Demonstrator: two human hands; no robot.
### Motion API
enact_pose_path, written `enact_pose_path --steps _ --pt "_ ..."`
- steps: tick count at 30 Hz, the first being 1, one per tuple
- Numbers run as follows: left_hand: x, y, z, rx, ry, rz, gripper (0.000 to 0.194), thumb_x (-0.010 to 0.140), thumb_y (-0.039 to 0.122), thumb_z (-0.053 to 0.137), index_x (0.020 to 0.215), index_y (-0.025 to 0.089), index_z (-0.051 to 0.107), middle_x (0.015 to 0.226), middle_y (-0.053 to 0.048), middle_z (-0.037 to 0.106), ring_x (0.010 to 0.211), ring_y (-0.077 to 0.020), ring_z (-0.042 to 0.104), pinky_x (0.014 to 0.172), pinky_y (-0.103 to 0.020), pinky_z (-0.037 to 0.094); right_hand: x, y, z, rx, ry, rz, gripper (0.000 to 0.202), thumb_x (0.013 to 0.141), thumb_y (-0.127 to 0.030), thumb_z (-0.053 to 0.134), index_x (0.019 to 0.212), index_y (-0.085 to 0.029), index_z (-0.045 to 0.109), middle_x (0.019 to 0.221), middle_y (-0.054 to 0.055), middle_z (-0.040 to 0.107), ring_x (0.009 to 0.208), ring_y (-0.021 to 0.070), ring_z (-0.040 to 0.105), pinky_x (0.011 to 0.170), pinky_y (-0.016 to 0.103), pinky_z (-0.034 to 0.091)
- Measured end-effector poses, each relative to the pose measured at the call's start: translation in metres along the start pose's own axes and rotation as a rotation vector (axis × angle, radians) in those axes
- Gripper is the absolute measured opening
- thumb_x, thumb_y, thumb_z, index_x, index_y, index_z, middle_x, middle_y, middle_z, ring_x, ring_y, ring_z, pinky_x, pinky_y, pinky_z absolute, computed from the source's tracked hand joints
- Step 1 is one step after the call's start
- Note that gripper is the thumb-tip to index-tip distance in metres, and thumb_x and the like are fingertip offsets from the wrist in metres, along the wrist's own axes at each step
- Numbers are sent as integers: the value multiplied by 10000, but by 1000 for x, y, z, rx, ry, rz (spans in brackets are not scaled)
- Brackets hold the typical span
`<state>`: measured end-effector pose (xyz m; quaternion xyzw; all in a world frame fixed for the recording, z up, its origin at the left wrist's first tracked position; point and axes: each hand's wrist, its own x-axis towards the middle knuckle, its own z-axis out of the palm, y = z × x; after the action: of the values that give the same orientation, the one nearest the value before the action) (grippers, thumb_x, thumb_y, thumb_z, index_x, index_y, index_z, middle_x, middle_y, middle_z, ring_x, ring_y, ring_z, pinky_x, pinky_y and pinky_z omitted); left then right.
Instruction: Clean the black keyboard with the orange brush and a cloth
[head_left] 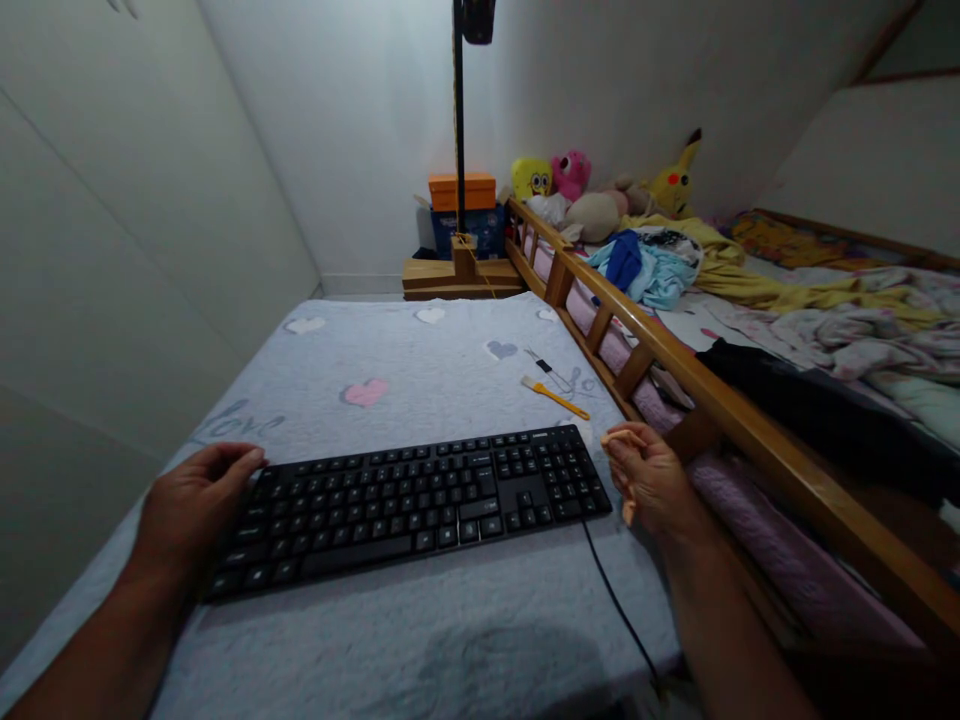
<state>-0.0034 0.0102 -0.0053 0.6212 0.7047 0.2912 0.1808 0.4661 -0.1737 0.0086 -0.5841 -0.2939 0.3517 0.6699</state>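
Observation:
A black computer keyboard (420,500) lies a little slanted on the pale blue bedspread, its cable (619,600) trailing off the near right side. My left hand (187,505) grips the keyboard's left end, thumb on its upper corner and the other fingers partly hidden behind the edge. Just off the keyboard's right end, my right hand (649,475) is closed around a crumpled orange cloth (628,508). Beyond the keyboard lies a brush (559,397) with a yellow handle. Past it is a thin metal tool with a black middle (545,367), whose kind I cannot make out.
A wooden bed rail (645,320) runs along the right. Behind it are clothes (652,265), blankets and plush toys (574,175). At the far end, a black pole (460,120) stands on a wooden base beside an orange box (480,190). A white cabinet (135,230) borders the left.

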Motion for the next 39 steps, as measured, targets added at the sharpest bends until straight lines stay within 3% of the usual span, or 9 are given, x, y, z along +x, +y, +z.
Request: enact_pose_path --steps 2,5,10,20,32,39 --pt "-1 2 -1 -33 -2 -54 399 743 528 585 928 193 697 870 -46 720 816 -233 666 688 -293 458 2 5 0 -165 15 -82 225 729 -364 802 813 -210 661 618 -50 553 455 76 452 392 181 332" --pt "-2 6 -2 -74 1 -79 392 714 521 609 916 196 696 876 -41 709 827 -231 655 698 -291 454 7 10 1 -361 -10 -222 193 763 -371 759 795 -196 686 763 22 663 693 171 614 619 271 487" --pt "-7 13 -2 -168 -63 -72 431 688 552 619 920 196 691 892 -47 713 846 -238 651 709 -293 476 17 15 4 -544 -77 -372 169 873 -354 627 850 -202 696 861 40 663 867 213 632 820 334 477" --pt "0 8 -1 -106 -198 26 502 749 579 549 1046 223 741 1192 -73 716 1196 -313 598 1042 -428 427 20 21 7 -676 -141 -429 174 907 -317 588 860 -214 720 928 62 636 919 224 617 860 354 471" --pt "4 4 2 21 -219 12 491 744 579 542 991 213 759 1074 -60 762 1051 -295 666 959 -374 479 14 16 0 -736 -115 -398 141 887 -264 552 877 -214 683 876 41 665 841 219 626 771 330 461" --pt "3 8 0 11 -199 17 473 756 578 546 931 199 768 948 -50 776 887 -263 690 809 -318 514 15 14 8 -681 -184 -498 149 917 -264 568 870 -237 707 948 54 665 959 226 617 889 356 465"
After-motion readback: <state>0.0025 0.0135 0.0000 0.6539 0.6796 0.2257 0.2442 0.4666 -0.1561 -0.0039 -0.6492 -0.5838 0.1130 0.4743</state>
